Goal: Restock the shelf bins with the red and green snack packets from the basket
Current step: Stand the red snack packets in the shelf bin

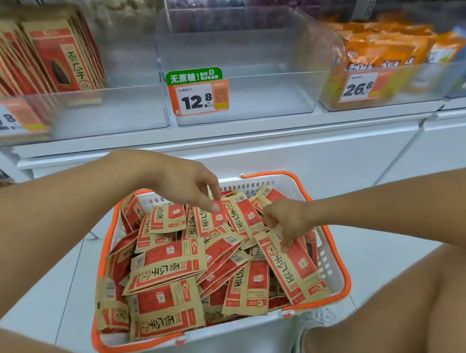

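A white basket with orange rim (344,268) stands between my knees, piled with several red and tan snack packets (166,265). No green packet shows. My left hand (188,184) hangs over the far side of the pile, a fingertip touching an upright red packet (207,220). My right hand (288,219) reaches in from the right, its fingers resting on a long red packet (292,269) that lies on top. Neither hand plainly grips a packet. On the shelf above, the middle clear bin (237,98) holds nothing; the left bin (109,113) has upright red packets (58,59).
The right bin (414,84) holds orange packets (383,47). Price tags hang on the bin fronts, 12.8 (199,98) in the middle and 26.8 (357,88) on the right. A white shelf ledge (223,134) runs below the bins. My bare knees flank the basket.
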The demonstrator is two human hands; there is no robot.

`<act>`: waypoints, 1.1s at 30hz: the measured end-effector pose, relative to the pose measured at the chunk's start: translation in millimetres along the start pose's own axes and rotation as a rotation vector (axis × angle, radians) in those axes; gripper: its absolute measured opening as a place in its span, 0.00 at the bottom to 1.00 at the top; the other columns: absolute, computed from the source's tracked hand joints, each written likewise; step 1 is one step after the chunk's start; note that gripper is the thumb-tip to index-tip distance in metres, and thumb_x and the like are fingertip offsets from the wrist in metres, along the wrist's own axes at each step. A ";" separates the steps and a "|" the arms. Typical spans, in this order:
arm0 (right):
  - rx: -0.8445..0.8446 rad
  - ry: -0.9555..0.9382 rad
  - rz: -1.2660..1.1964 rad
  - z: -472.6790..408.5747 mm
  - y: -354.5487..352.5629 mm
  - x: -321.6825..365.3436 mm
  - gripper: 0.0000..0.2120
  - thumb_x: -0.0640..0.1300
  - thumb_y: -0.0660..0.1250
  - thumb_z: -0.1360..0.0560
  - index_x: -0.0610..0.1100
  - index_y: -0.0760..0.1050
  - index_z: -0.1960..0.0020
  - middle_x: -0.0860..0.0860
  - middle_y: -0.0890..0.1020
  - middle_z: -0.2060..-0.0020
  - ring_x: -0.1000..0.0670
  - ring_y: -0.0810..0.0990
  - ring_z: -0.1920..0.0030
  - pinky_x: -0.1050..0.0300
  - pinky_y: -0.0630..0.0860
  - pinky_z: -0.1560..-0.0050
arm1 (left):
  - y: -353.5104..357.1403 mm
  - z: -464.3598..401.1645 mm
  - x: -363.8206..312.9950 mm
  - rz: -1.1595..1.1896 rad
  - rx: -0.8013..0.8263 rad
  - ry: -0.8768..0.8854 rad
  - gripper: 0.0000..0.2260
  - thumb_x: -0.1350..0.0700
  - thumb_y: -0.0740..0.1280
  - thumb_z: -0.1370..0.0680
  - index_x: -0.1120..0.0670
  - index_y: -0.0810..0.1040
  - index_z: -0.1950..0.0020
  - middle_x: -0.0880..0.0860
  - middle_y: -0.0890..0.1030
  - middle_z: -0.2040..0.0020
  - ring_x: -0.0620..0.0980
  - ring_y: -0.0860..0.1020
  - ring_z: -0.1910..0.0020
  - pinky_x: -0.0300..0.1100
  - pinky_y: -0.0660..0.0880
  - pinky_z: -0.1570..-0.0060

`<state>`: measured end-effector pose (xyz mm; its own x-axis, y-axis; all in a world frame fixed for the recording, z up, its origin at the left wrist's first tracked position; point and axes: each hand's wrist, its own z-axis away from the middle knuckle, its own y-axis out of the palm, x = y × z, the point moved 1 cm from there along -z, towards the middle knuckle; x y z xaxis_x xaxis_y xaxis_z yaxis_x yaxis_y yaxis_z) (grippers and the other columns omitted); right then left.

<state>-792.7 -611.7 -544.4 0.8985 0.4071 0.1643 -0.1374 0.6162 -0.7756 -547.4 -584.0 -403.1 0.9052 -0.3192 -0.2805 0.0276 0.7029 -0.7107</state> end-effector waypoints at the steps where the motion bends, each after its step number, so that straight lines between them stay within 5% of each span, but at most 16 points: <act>1: 0.019 0.010 -0.049 1.0 -3.6 2.1 0.28 0.48 0.82 0.35 0.45 0.74 0.39 0.54 0.76 0.50 0.51 0.76 0.50 0.53 0.78 0.48 | -0.2 1.5 2.4 0.006 -0.006 0.002 0.20 0.39 0.66 0.23 0.43 0.73 0.33 0.42 0.79 0.40 0.44 0.78 0.42 0.47 0.74 0.37; 5: 0.157 0.052 -0.175 8.3 -21.1 8.7 0.22 0.45 0.81 0.32 0.46 0.76 0.42 0.54 0.75 0.52 0.49 0.77 0.50 0.60 0.74 0.56 | 1.5 10.1 14.2 0.063 -0.017 -0.023 0.18 0.40 0.65 0.22 0.43 0.73 0.33 0.43 0.79 0.40 0.45 0.77 0.41 0.33 0.74 0.57; 8: 0.244 -0.009 -0.255 15.7 -46.2 19.1 0.05 0.41 0.77 0.28 0.45 0.81 0.54 0.51 0.80 0.62 0.52 0.77 0.63 0.63 0.74 0.66 | 4.3 18.5 22.2 0.091 -0.027 -0.035 0.19 0.38 0.65 0.23 0.43 0.74 0.34 0.44 0.80 0.40 0.44 0.78 0.42 0.36 0.75 0.51; 10: 0.195 -0.095 -0.249 30.3 -76.6 34.8 0.03 0.41 0.76 0.27 0.45 0.82 0.58 0.51 0.80 0.67 0.54 0.76 0.67 0.63 0.73 0.67 | 5.3 23.7 27.5 0.176 -0.035 -0.054 0.21 0.35 0.63 0.23 0.45 0.77 0.37 0.46 0.81 0.42 0.44 0.80 0.44 0.42 0.78 0.46; 13: -0.117 -0.259 -0.217 58.8 -126.6 61.6 0.04 0.41 0.76 0.27 0.42 0.84 0.59 0.57 0.80 0.72 0.59 0.74 0.71 0.67 0.70 0.68 | 0.2 35.8 35.4 0.449 -0.002 -0.175 0.36 0.27 0.52 0.26 0.55 0.83 0.44 0.52 0.85 0.49 0.51 0.84 0.49 0.48 0.81 0.45; 17: -0.813 -0.571 -0.116 91.4 -156.8 98.8 0.02 0.41 0.75 0.26 0.44 0.84 0.58 0.57 0.80 0.65 0.58 0.76 0.65 0.70 0.70 0.64 | -10.2 53.2 48.1 0.818 0.139 -0.176 0.54 0.20 0.39 0.33 0.62 0.80 0.40 0.61 0.85 0.47 0.59 0.84 0.47 0.50 0.80 0.49; 20: -1.186 -0.727 0.115 91.4 -147.7 124.4 0.05 0.42 0.69 0.23 0.42 0.83 0.54 0.47 0.81 0.58 0.49 0.78 0.62 0.51 0.77 0.65 | -14.4 61.3 50.7 1.249 -0.007 0.006 0.47 0.22 0.47 0.31 0.59 0.76 0.35 0.61 0.83 0.42 0.61 0.82 0.44 0.49 0.82 0.52; 23: -1.329 -0.816 0.373 79.0 -139.3 145.2 0.09 0.43 0.66 0.20 0.41 0.83 0.55 0.45 0.80 0.61 0.41 0.79 0.64 0.49 0.75 0.73 | -19.2 69.7 43.9 1.495 -0.312 0.231 0.22 0.41 0.66 0.28 0.55 0.81 0.43 0.56 0.85 0.49 0.53 0.85 0.52 0.43 0.82 0.54; 26: -1.283 -0.885 0.237 70.9 -137.7 154.4 0.11 0.48 0.69 0.21 0.42 0.83 0.57 0.49 0.81 0.62 0.47 0.80 0.63 0.51 0.75 0.69 | -19.7 69.0 49.7 1.484 -0.554 0.243 0.12 0.58 0.72 0.27 0.54 0.82 0.44 0.51 0.86 0.54 0.46 0.84 0.59 0.38 0.82 0.61; 29: -1.250 -0.667 -0.403 67.9 -154.2 157.6 0.10 0.51 0.74 0.26 0.45 0.79 0.54 0.54 0.80 0.58 0.52 0.80 0.63 0.54 0.77 0.67 | -19.1 69.3 68.9 1.431 -0.687 0.226 0.16 0.61 0.73 0.26 0.54 0.80 0.38 0.50 0.86 0.50 0.46 0.85 0.55 0.37 0.80 0.64; 31: -1.034 -0.434 -0.781 60.2 -174.7 161.6 0.19 0.52 0.75 0.28 0.47 0.75 0.42 0.56 0.80 0.48 0.51 0.83 0.61 0.56 0.78 0.68 | -19.2 74.7 79.1 1.318 -0.742 0.219 0.17 0.61 0.73 0.26 0.53 0.79 0.38 0.48 0.86 0.50 0.45 0.84 0.54 0.37 0.79 0.63; 33: -0.755 -0.399 -1.021 52.1 -196.6 166.2 0.22 0.49 0.75 0.27 0.44 0.74 0.37 0.50 0.83 0.46 0.48 0.84 0.60 0.57 0.79 0.69 | -19.4 80.7 84.6 1.190 -0.767 0.209 0.14 0.62 0.74 0.26 0.52 0.80 0.42 0.48 0.86 0.53 0.43 0.84 0.57 0.35 0.78 0.64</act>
<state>-638.1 -630.0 -332.9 0.2583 0.2373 0.9365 0.9006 0.2917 -0.3223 -437.2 -573.3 -361.1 0.1467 0.0726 -0.9865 -0.9827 0.1243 -0.1370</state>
